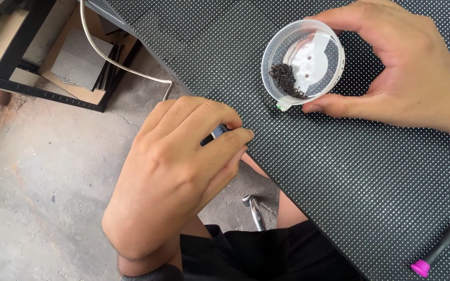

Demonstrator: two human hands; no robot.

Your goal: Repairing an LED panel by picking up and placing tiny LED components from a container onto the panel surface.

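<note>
My right hand (407,78) curls around a clear round plastic cup (303,60) tilted on its side on a large black dotted panel (371,177). A heap of small dark screws (286,79) lies in the cup's lower left. My left hand (178,171) rests at the panel's left edge, fingers closed around a small dark object (215,134) that is mostly hidden; I cannot tell what it is.
A black tool with a magenta tip (444,244) lies at the panel's lower right. On the concrete floor (37,171), a stack of small dotted panels (82,60) sits on cardboard by a black metal rack (32,89). A white cable (115,62) runs down. A chrome leg (255,211) stands near my knee.
</note>
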